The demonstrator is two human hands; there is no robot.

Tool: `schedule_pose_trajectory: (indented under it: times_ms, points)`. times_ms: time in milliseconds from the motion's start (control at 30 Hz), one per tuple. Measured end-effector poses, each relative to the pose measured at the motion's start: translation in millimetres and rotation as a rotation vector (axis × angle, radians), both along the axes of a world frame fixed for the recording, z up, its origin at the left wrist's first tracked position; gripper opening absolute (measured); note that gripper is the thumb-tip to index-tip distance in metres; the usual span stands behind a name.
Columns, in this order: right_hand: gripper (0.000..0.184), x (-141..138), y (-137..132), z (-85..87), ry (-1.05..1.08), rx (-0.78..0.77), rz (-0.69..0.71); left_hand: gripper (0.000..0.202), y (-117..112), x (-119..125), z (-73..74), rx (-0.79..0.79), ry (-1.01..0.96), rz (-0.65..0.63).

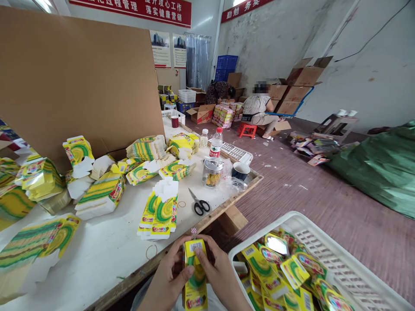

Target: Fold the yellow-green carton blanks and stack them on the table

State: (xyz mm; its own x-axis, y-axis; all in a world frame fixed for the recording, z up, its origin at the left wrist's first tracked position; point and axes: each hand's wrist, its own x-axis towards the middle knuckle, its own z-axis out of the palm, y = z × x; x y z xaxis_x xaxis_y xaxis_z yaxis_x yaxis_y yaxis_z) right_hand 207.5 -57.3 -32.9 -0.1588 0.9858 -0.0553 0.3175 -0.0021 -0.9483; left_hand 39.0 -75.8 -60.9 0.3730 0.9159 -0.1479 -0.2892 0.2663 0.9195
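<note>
Between my two hands stands a small yellow and green carton [195, 276], made up into a box with a barcode near its top end. My left hand [173, 268] is wrapped round its left side, with the thumb on the front. My right hand [215, 263] grips the right side, its thumb pressed just below the barcode. A small pink patterned piece [193, 231] shows at the carton's far end; what it is I cannot make out. Just beyond the hands, a few flat cartons [158, 211] lie overlapped on the white table [106, 246].
At the right, a white plastic basket [304, 220] holds many yellow cartons. Black scissors [199, 204], a glass jar [213, 172], a water bottle [216, 142] and a dark cup [241, 170] stand or lie near the table edge. Stacked flat cartons [102, 192] fill the left. A person [257, 106] sits farther back.
</note>
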Motion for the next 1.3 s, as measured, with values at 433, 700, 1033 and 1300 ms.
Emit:
schedule_pose_trajectory:
  times_ms: [433,700,1033,1300]
  points:
    - [0.027,-4.0,-4.6,11.5,0.125,0.009,-0.014,0.050,0.2,4.5,14.0,-0.052,-0.111,0.096]
    - [0.015,-2.8,-9.8,16.1,0.276,0.075,-0.101,0.029,2.5,-0.4,23.6,0.053,0.090,0.121]
    - [0.025,6.9,-15.2,28.1,0.220,-0.041,-0.145,0.033,-3.1,13.2,31.4,-0.049,-0.046,0.214]
    - [0.028,6.4,-15.3,24.0,0.394,-0.259,-0.111,0.035,-5.5,10.4,28.4,-0.089,-0.050,0.249]
